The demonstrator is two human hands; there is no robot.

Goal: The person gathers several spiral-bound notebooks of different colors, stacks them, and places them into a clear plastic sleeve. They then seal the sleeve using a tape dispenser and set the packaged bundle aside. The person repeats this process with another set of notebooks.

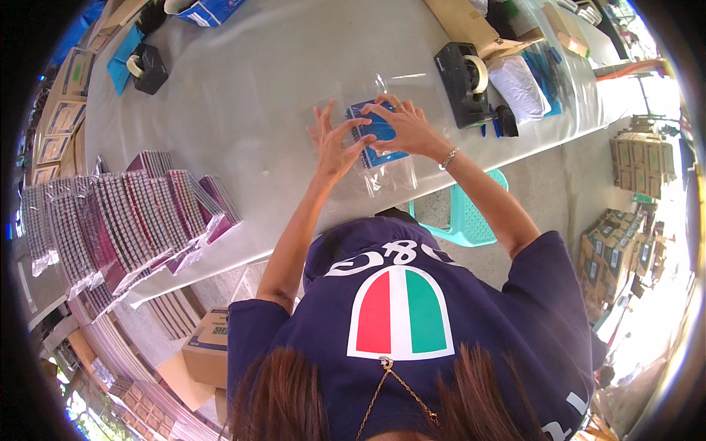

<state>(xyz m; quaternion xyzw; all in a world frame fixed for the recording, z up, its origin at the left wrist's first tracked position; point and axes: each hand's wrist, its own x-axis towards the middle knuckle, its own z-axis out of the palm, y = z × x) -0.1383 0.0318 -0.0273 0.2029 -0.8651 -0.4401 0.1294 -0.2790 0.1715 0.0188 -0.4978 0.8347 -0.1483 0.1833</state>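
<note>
A small blue spiral notebook lies on the table under clear plastic film, which spreads out beyond its edges. My left hand reaches the notebook's spiral side; its thumb and index finger curve toward the binding, while the other fingers stretch out over the film. From the right, my right hand lies over the notebook, its fingers bent across the cover and upper edge. Both thumbs come close together near the spiral. Part of the cover is hidden beneath my right hand.
Stacks of plastic-wrapped spiral notebooks stand at the left. A black tape dispenser sits to the right, beside a white plastic package. Another tape dispenser is far left. A turquoise stool stands below the table's near edge.
</note>
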